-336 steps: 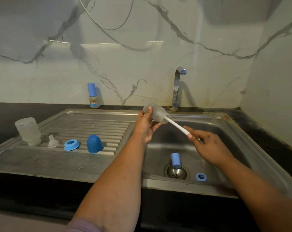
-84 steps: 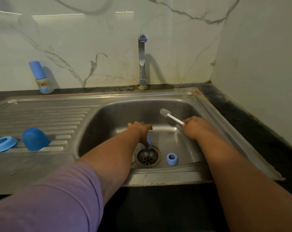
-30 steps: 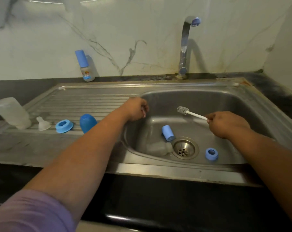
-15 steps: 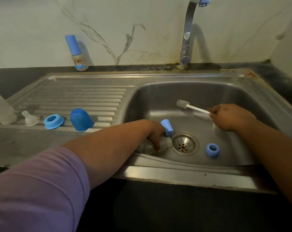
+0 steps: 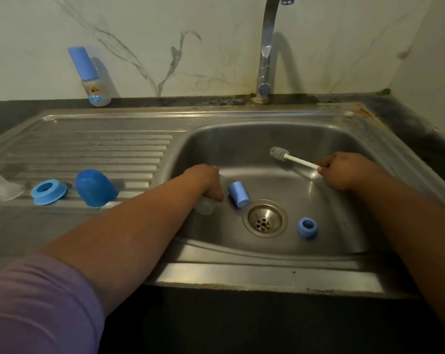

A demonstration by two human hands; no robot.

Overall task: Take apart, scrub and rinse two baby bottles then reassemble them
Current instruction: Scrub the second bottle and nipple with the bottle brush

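Head view: my left hand (image 5: 207,183) grips the clear bottle (image 5: 205,206), right hand (image 5: 344,171) pinches the brush (image 5: 291,157); wet plastic could slip toward the drain (image 5: 265,221).

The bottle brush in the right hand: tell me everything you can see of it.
The bottle brush has a thin white plastic-looking handle and a short grey bristle head. The right hand grips its handle end, fingers curled round it. It is held nearly level above the sink basin, its head pointing left towards the back wall and touching nothing. Wetness cannot be told.

Dim, soft light; the tap (image 5: 267,47) casts a shadow rightward on the wall; wide-angle bending at edges; slight blur.
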